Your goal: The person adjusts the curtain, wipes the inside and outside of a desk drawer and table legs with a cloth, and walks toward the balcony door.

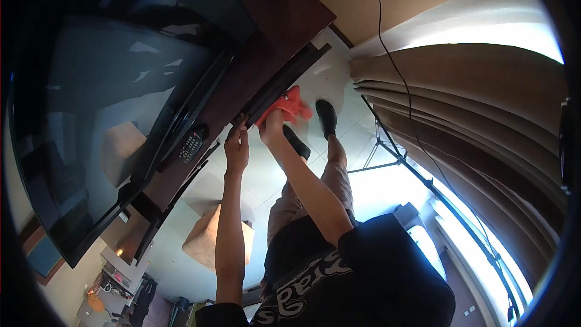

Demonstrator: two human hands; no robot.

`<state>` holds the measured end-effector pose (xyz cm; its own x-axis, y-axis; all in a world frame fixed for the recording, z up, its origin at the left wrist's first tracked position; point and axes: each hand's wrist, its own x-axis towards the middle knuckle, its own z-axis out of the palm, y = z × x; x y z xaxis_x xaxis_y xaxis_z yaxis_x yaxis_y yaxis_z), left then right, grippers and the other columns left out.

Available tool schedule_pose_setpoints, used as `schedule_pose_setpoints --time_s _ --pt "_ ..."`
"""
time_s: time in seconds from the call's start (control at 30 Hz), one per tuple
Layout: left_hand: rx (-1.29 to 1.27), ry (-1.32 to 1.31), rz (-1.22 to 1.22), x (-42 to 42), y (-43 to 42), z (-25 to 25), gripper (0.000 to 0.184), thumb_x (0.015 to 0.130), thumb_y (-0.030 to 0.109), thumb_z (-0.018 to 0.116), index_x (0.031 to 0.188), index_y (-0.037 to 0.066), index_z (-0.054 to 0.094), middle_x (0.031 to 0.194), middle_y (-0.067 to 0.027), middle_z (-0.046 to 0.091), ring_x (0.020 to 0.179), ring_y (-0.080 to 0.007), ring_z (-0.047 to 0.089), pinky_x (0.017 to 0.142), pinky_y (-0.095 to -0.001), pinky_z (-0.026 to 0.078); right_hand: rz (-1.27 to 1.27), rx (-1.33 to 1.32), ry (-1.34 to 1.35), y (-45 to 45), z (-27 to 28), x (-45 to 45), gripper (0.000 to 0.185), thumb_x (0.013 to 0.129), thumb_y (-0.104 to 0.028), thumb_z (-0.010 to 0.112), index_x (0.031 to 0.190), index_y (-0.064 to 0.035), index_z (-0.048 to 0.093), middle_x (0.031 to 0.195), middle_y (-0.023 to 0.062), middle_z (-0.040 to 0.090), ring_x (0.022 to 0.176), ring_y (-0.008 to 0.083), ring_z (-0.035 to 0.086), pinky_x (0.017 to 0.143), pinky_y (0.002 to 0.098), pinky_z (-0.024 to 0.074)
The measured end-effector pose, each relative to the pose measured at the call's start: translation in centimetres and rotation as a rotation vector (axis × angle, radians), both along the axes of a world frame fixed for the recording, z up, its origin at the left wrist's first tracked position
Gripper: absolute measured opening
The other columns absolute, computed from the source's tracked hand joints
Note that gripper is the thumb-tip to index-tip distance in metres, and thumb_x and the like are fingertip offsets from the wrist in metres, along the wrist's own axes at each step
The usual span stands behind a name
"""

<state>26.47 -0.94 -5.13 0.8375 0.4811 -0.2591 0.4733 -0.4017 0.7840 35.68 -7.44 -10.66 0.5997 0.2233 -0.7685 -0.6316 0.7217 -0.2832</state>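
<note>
A red cloth [292, 104] is bunched under my right hand [272, 125], whose fingers are closed on it. It lies against the front of a dark drawer [290, 72] pulled out from a dark wooden TV cabinet [279, 30], and its loose end is blurred. At the drawer's near end, my left hand [237, 140] has its fingers closed over the edge. The inside of the drawer is mostly hidden from this angle.
On the cabinet top stands a large television [121, 103], with a black remote control [192, 144] beside it. A box-shaped stool [206, 239] is on the tiled floor. Brown curtains [460, 109], a black metal stand [387, 151] and a hanging cable [411, 115] are on the right.
</note>
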Motion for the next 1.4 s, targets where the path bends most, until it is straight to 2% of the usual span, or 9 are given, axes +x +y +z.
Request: schedule_pose_setpoints --time_s 0.4,0.5,0.6,0.7,0.8,1.07,1.17,1.23,1.4 --pt "0.176 -0.030 -0.100 0.0 0.0 -0.6 0.035 0.097 0.020 0.056 0.127 0.002 0.060 0.135 -0.0163 0.057 0.127 -0.0334 0.052 0.106 -0.0403 0.041 0.206 0.473 -0.124 -7.8 -3.3 4.5 0.046 0.105 -0.034 0.028 0.140 -0.0085 0.042 0.133 0.0102 0.054 0.119 0.0263 0.054 0.104 0.0453 0.0429" --pt "0.217 0.016 -0.110 0.1 0.0 -0.3 0.035 0.097 0.020 0.055 0.127 0.003 0.060 0.134 -0.0159 0.058 0.126 -0.0330 0.053 0.105 -0.0405 0.043 0.224 1.071 -0.584 -10.1 -11.3 9.3 0.047 0.106 -0.034 0.030 0.143 -0.0072 0.039 0.135 0.0102 0.052 0.124 0.0255 0.051 0.108 0.0419 0.0379" --pt "0.223 -0.003 -0.101 -0.1 -0.1 -0.7 0.033 0.097 0.016 0.055 0.128 0.004 0.059 0.132 -0.0154 0.059 0.124 -0.0325 0.055 0.104 -0.0403 0.044 0.020 -0.151 -0.277 -6.6 -4.1 9.9 0.038 0.105 -0.039 0.035 0.122 -0.0093 0.051 0.107 0.0060 0.058 0.100 0.0200 0.057 0.093 0.0364 0.0469" --pt "0.232 -0.018 -0.113 -0.3 0.1 -1.0 0.033 0.097 0.013 0.056 0.128 0.004 0.059 0.132 -0.0142 0.059 0.124 -0.0326 0.056 0.103 -0.0402 0.045 0.007 -0.396 -0.239 -4.4 4.2 8.8 0.043 0.106 -0.041 0.033 0.127 -0.0075 0.049 0.111 0.0057 0.058 0.102 0.0185 0.056 0.091 0.0326 0.0457" --pt "0.236 -0.018 -0.123 -0.3 0.2 -1.0 0.033 0.097 0.013 0.056 0.128 0.005 0.059 0.133 -0.0137 0.059 0.123 -0.0324 0.056 0.103 -0.0405 0.045 0.310 -0.488 -0.318 -7.7 1.4 10.9 0.058 0.104 -0.050 0.032 0.143 -0.0064 0.037 0.128 0.0068 0.051 0.113 0.0163 0.051 0.097 0.0329 0.0419" --pt "0.236 -0.006 -0.118 -0.1 0.0 -0.8 0.033 0.097 0.013 0.055 0.129 0.005 0.058 0.132 -0.0140 0.060 0.122 -0.0323 0.057 0.103 -0.0398 0.045 0.066 -0.406 -0.257 -7.0 -3.8 13.9 0.040 0.105 -0.039 0.027 0.126 -0.0104 0.047 0.120 0.0032 0.054 0.106 0.0152 0.054 0.093 0.0337 0.0454" --pt "0.255 -0.027 -0.119 0.0 -0.1 -0.8 0.033 0.098 0.015 0.054 0.129 0.004 0.059 0.130 -0.0151 0.061 0.121 -0.0327 0.058 0.102 -0.0395 0.046 0.200 -0.568 -0.290 -6.3 -3.5 9.3 0.038 0.104 -0.036 0.031 0.111 -0.0050 0.051 0.088 0.0065 0.054 0.079 0.0164 0.052 0.072 0.0342 0.0445" --pt "0.252 -0.039 -0.110 0.0 -0.1 -0.9 0.035 0.100 0.020 0.053 0.129 0.001 0.059 0.128 -0.0164 0.062 0.119 -0.0335 0.059 0.101 -0.0391 0.046 0.230 -0.403 -0.173 -6.7 2.1 9.7 0.038 0.104 -0.036 0.031 0.109 -0.0042 0.051 0.088 0.0076 0.054 0.078 0.0173 0.051 0.072 0.0355 0.0436" --pt "0.239 -0.020 -0.085 0.2 -0.4 -0.5 0.035 0.100 0.020 0.053 0.128 0.001 0.059 0.128 -0.0164 0.062 0.120 -0.0334 0.059 0.101 -0.0389 0.045 0.030 -0.485 -0.192 -7.7 -6.4 15.2 0.036 0.104 -0.032 0.031 0.108 -0.0021 0.050 0.088 0.0091 0.054 0.079 0.0188 0.052 0.070 0.0352 0.0435"
